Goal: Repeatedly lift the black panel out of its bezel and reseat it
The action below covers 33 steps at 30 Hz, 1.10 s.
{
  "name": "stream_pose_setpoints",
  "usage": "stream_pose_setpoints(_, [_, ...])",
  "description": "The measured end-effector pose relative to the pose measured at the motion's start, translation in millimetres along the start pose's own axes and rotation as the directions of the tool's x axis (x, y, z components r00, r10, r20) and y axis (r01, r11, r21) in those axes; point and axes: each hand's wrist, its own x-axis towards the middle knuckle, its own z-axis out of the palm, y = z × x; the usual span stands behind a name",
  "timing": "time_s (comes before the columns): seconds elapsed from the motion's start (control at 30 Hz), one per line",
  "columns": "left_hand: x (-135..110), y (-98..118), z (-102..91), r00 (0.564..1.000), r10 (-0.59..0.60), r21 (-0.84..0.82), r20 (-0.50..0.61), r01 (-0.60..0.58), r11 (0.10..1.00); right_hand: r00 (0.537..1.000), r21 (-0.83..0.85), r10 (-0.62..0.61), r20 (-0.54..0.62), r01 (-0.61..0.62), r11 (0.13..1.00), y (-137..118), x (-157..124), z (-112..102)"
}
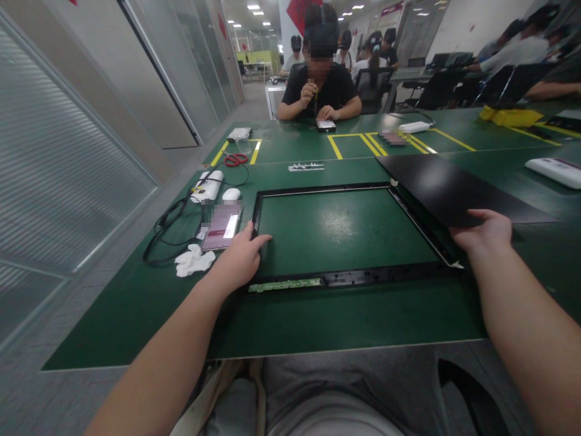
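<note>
A thin black rectangular frame lies on the green table, with a green circuit strip along the left part of its near bar. My left hand is around the frame's left bar, thumb on the inner side and index finger along the bar; its other fingers are hidden. At the right, my right hand grips the near edge of a flat black panel, palm turned up, with most fingers hidden beneath. The panel is beside the frame's right bar, close to its far right corner.
Left of the frame lie a phone, crumpled tissue, a white mouse, a power strip with black cables and red-handled scissors. White strips lie beyond it. Across the table sits another person, handling a small device.
</note>
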Motion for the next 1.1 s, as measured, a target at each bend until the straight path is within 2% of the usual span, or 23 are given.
stream_pose_setpoints(0.17, [1, 4, -1.0, 0.999, -0.028, 0.05, 0.034, 0.026, 0.998, 0.999, -0.056, -0.008, -0.041, 0.006, 0.998, 0, 9, -2])
stream_pose_setpoints(0.27, [0, 4, -1.9, 0.999, -0.033, 0.052, 0.038, 0.031, 0.998, 0.994, -0.079, -0.062, -0.089, 0.055, 0.995, -3, 12, -2])
stream_pose_setpoints(0.4, [0, 4, -3.3, 0.999, -0.027, 0.012, 0.027, 0.026, 1.0, 0.988, -0.047, -0.134, -0.074, 0.13, 0.99, -13, 8, -1])
stream_pose_setpoints(0.53, [1, 3, -4.7, 0.999, -0.051, -0.027, 0.019, 0.051, 0.998, 0.979, 0.009, -0.202, 0.019, 0.201, 0.979, -20, -5, 1])
stream_pose_setpoints(0.63, [4, 2, -5.1, 0.997, -0.054, -0.065, -0.06, 0.05, 0.997, 0.962, 0.033, -0.256, 0.096, 0.254, 0.967, -21, -16, 3])
stream_pose_setpoints(0.7, [5, 0, -5.5, 0.988, -0.06, -0.152, -0.143, 0.038, 0.988, 0.927, 0.006, -0.332, 0.176, 0.336, 0.942, -21, -21, 3])
stream_pose_setpoints(0.77, [7, 0, -6.5, 0.97, -0.094, -0.316, -0.224, 0.019, 0.949, 0.868, -0.044, -0.397, 0.298, 0.427, 0.903, -22, -23, 1])
stream_pose_setpoints(0.83, [7, 2, -8.7, 0.943, -0.19, -0.564, -0.275, 0.002, 0.826, 0.808, -0.082, -0.424, 0.409, 0.495, 0.865, -23, -23, -1])
stream_pose_setpoints(0.87, [7, 4, -10.4, 0.927, -0.258, -0.701, -0.271, -0.007, 0.714, 0.788, -0.095, -0.429, 0.443, 0.516, 0.851, -24, -23, -2])
stream_pose_setpoints(0.93, [7, 10, -15.1, 0.901, -0.387, -0.916, -0.194, -0.026, 0.4, 0.779, -0.137, -0.414, 0.472, 0.528, 0.838, -24, -24, -3])
stream_pose_setpoints(1.0, [6, 15, -21.5, 0.897, -0.436, -0.994, -0.078, -0.036, 0.104, 0.791, -0.194, -0.372, 0.486, 0.513, 0.836, -22, -29, -2])
stream_pose_setpoints(1.07, [5, 18, -28.6, 0.912, -0.411, -0.995, 0.014, -0.029, -0.098, 0.802, -0.241, -0.321, 0.504, 0.488, 0.839, -19, -36, -2])
stream_pose_setpoints(1.1, [4, 18, -32.2, 0.922, -0.384, -0.986, 0.042, -0.023, -0.165, 0.8, -0.258, -0.294, 0.523, 0.478, 0.84, -17, -40, -2])
